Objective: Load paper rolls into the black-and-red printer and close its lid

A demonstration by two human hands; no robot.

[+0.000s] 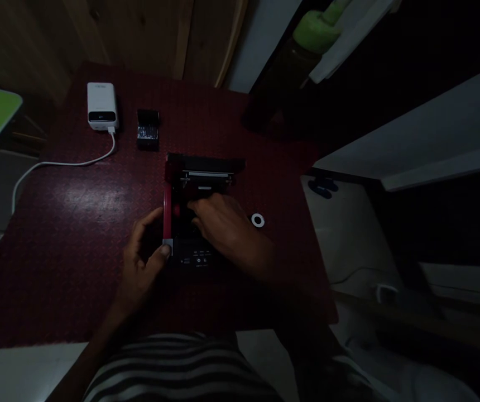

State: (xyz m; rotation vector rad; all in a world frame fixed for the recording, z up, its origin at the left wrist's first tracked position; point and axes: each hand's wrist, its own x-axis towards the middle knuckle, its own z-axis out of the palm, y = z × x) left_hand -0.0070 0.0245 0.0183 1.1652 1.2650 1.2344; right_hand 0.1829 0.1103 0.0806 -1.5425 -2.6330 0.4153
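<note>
A black and red machine [200,254], which looks like a label printer, sits on the dark red table with its lid [206,163] tilted up at the back. My left hand [142,259] steadies its left side, thumb on the front corner and fingers along the red edge. Reaching into the open body from the right, my right hand [223,223] has its fingers curled down. What those fingertips hold or touch inside is hidden by the hand and the dim light. Just right of my right hand lies a white ring [258,220] with a dark centre.
A white power bank [101,103] with a white cable [68,163] lies at the table's back left. Beside it is a small black roll [148,129]. A bottle with a green cap [316,32] stands at the back right. Slippers [322,187] lie on the floor.
</note>
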